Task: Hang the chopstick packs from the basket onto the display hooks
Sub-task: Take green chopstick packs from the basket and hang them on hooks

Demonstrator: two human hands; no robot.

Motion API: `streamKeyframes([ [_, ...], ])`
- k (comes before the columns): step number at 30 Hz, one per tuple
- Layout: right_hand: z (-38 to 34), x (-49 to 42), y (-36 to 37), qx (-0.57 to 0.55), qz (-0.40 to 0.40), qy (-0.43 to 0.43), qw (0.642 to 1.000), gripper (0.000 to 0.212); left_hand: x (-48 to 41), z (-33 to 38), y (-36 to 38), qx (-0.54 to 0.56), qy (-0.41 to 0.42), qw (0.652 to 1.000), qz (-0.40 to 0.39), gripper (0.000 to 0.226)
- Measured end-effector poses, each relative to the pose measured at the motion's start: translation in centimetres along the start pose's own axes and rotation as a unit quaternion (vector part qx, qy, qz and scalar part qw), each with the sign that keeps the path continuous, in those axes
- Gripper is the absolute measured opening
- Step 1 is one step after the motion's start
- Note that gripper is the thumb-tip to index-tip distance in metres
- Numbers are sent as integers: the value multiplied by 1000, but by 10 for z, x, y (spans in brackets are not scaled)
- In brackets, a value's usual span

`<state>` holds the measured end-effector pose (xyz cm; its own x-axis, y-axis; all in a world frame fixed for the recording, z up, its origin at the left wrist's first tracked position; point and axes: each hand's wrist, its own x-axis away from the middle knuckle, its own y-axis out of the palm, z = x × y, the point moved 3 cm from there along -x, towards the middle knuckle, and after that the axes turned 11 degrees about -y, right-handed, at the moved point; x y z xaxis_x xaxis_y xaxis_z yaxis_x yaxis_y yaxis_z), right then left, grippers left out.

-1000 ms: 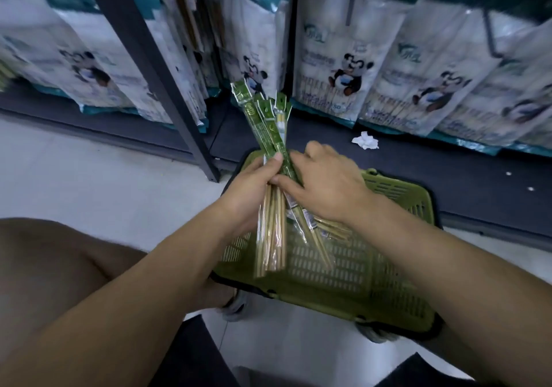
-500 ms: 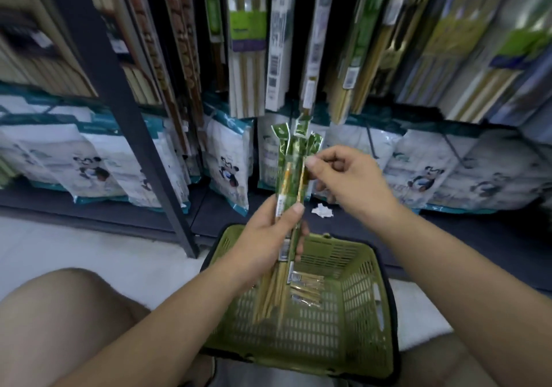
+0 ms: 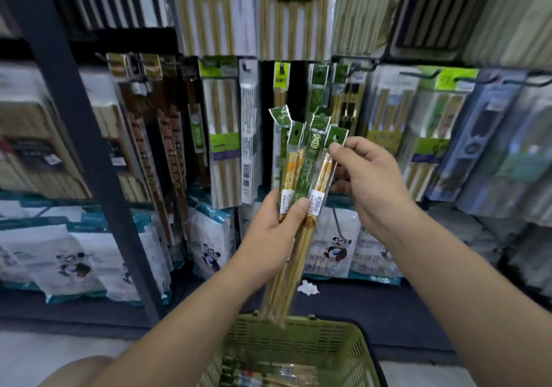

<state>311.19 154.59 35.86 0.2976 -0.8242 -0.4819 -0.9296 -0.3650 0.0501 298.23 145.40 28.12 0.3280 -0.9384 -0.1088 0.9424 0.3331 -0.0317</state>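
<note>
Fanning out at the top, the chopstick packs point(image 3: 303, 162) are standing upright as a bunch in front of the shelving, green header tabs uppermost and stick ends trailing down toward the basket point(image 3: 301, 339). The left hand point(image 3: 276, 225) is gripping the bunch around its middle, thumb lying across the price labels. The right hand point(image 3: 369, 186) is pinching the rightmost pack at its header. Display hooks point(image 3: 418, 73) are jutting out above, carrying boxed chopstick sets point(image 3: 222, 135).
</note>
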Motion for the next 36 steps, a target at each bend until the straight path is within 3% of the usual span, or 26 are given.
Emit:
streamKeyframes([
  [6,-9,-28,-9,-37,40,-1,999,22,-33,17,1,20,46,999,3,7],
  [14,-22,-74,-16,17,90,-37,995,20,-54,23,-3,79,55,995,-14,17],
  [21,-30,-100,-12,118,99,-83,985,33,-60,24,1,126,52,990,-22,27],
  [27,-30,-105,-11,116,102,-99,983,36,-62,22,2,126,55,990,-18,14],
  [33,-26,-107,-12,131,96,-90,983,36,-60,25,3,126,54,990,-16,29],
  [36,-21,-110,-11,155,91,-87,980,41,-60,25,5,115,59,991,-14,20],
])
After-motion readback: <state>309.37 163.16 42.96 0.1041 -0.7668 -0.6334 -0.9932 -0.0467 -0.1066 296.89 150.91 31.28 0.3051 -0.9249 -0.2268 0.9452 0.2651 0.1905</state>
